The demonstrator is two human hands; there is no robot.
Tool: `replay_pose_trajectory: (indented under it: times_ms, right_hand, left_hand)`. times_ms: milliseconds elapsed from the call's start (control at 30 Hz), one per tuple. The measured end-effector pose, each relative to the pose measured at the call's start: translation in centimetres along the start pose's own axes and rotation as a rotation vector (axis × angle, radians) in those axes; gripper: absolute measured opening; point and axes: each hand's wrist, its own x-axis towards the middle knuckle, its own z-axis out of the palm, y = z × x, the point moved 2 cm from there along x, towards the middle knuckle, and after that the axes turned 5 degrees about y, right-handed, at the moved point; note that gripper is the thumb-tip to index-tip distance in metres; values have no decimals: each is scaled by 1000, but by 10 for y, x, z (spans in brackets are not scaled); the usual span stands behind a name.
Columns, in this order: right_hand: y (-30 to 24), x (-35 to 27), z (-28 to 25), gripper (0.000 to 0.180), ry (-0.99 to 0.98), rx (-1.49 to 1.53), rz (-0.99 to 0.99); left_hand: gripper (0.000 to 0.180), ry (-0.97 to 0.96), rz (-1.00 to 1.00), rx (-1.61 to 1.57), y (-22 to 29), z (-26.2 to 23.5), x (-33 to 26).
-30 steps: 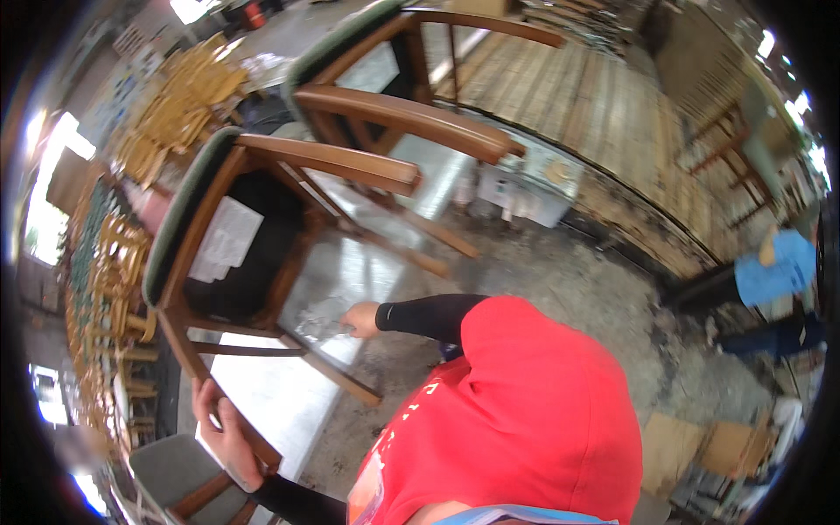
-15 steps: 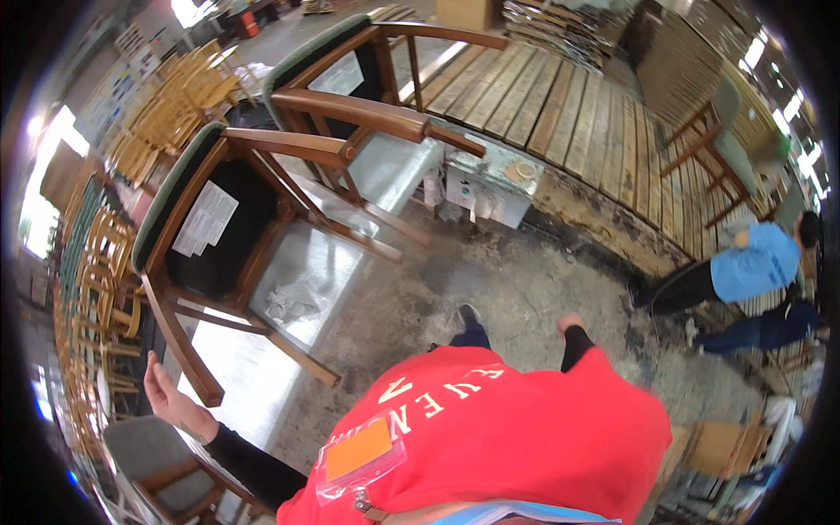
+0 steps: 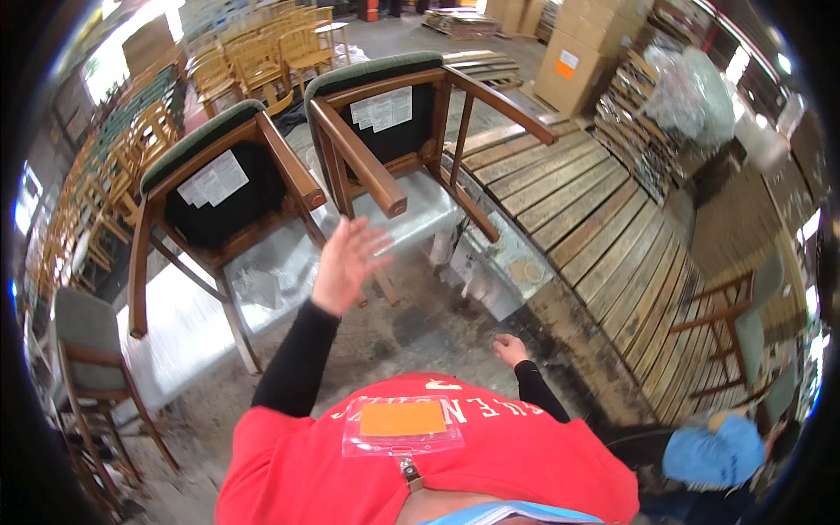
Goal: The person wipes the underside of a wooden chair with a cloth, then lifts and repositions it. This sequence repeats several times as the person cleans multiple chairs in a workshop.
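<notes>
On the silvery bench (image 3: 171, 308), the left chair (image 3: 229, 203) sits tipped, its dark underside facing me. My left hand (image 3: 348, 269) is spread wide and empty, close to the right chair (image 3: 411, 131), tipped likewise; I judge a careless sideways push could slide either chair, or knock the two together. My right hand (image 3: 510, 349) hangs over the floor (image 3: 416, 337), fingers curled, how tightly I cannot tell.

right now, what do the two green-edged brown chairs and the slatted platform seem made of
Brown chair frames: probably stained wood, satin, from their sheen. Green edging: likely fabric, matte and soft-looking. Slatted platform: apparently rough, unfinished wood, from its uneven, grimy boards.
</notes>
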Motion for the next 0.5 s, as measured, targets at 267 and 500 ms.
replay_pose_trajectory:
  times_ms: [267, 500]
  right_hand:
    - [-116, 87, -83, 40, -77, 441, 85]
    - [-283, 191, -128, 39, -201, 471, -234]
  left_hand:
    - [38, 215, 17, -223, 27, 13, 118]
    - [17, 340, -49, -333, -19, 62, 138]
